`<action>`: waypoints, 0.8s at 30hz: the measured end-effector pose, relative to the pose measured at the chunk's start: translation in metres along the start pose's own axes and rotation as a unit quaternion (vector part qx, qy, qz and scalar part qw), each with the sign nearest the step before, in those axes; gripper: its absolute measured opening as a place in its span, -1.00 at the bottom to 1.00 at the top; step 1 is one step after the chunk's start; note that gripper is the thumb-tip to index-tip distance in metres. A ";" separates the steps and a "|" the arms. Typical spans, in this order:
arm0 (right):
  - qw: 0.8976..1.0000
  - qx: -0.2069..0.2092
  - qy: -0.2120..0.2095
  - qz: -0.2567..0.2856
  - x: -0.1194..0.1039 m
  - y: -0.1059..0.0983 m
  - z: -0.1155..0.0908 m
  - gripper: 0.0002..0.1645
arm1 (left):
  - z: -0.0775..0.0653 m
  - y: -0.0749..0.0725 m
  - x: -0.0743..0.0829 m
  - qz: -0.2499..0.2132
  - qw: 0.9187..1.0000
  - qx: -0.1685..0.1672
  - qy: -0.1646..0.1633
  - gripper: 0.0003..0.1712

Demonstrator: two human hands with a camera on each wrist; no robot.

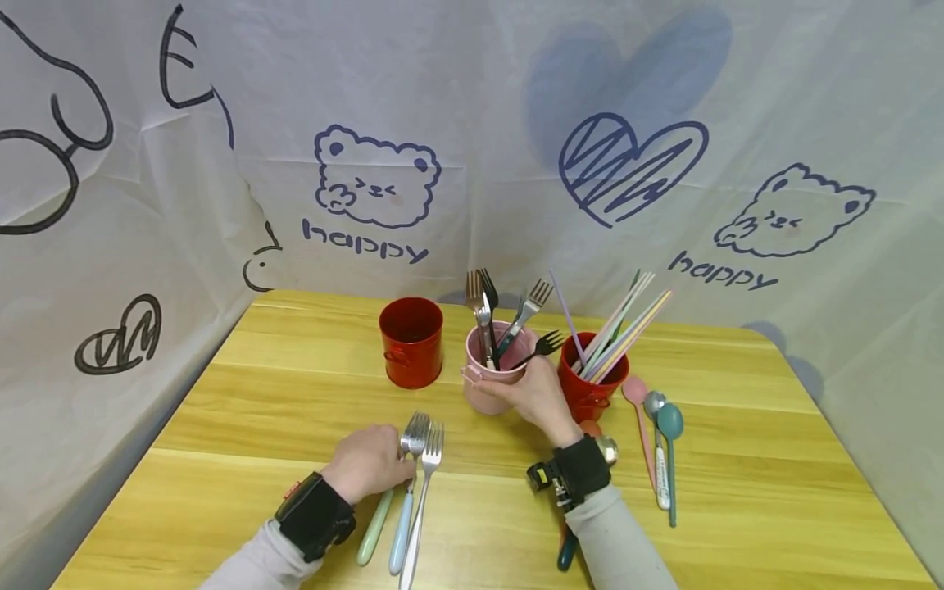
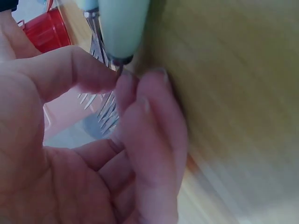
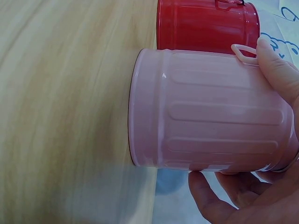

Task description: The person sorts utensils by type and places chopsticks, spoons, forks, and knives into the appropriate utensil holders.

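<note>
My left hand (image 1: pixel 369 463) pinches the neck of a fork with a pale green handle (image 1: pixel 376 528); in the left wrist view thumb and fingertips meet just past the handle's end (image 2: pixel 124 28). Right beside it lie a blue-handled fork (image 1: pixel 401 533) and an all-silver fork (image 1: pixel 432 442), tines toward the back. My right hand (image 1: pixel 542 397) grips a pink bucket (image 1: pixel 483 399), thumb on the near side by its small handle and fingers round the opposite wall (image 3: pixel 219 112). Several forks, some black, stand in that bucket, tines up (image 1: pixel 541 295).
An upright red bucket (image 1: pixel 411 356) stands at the back left. Another red bucket (image 1: pixel 590 401) holds several pastel straws. To its right lie a pink spoon (image 1: pixel 634 389), a silver spoon (image 1: pixel 655 401) and a teal spoon (image 1: pixel 670 422). More spoons (image 1: pixel 607 449) lie partly under my right wrist.
</note>
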State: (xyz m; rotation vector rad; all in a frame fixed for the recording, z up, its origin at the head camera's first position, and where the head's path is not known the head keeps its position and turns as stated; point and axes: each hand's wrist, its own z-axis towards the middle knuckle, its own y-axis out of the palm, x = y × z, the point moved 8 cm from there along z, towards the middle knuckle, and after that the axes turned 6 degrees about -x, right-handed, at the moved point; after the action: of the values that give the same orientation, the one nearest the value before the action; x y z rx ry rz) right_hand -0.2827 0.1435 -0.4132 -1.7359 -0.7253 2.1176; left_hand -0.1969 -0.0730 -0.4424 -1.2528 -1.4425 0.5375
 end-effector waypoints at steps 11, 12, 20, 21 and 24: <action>1.000 -0.004 -0.005 0.011 0.001 0.000 0.000 0.09 | 0.000 -0.005 -0.010 -0.025 1.000 0.011 -0.007 -0.58; 1.000 -0.003 -0.004 0.011 0.001 0.000 0.000 0.07 | 0.001 -0.005 -0.011 -0.030 0.999 0.012 -0.007 -0.58; 1.000 0.005 -0.007 -0.004 -0.001 -0.001 0.002 0.06 | 0.001 -0.013 -0.012 -0.033 0.999 0.035 -0.004 -0.74; 1.000 0.005 -0.006 -0.005 -0.001 -0.001 0.002 0.06 | 0.001 -0.013 -0.012 -0.030 0.999 0.037 -0.002 -0.75; 1.000 0.004 -0.007 -0.005 0.000 -0.001 0.000 0.07 | 0.000 -0.015 -0.010 -0.026 0.999 0.045 -0.001 -0.82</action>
State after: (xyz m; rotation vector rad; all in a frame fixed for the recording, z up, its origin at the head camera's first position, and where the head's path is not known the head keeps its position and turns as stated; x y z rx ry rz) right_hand -0.2831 0.1439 -0.4123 -1.7114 -0.7267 2.1259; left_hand -0.2045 -0.0871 -0.4338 -1.1403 -1.4322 0.5622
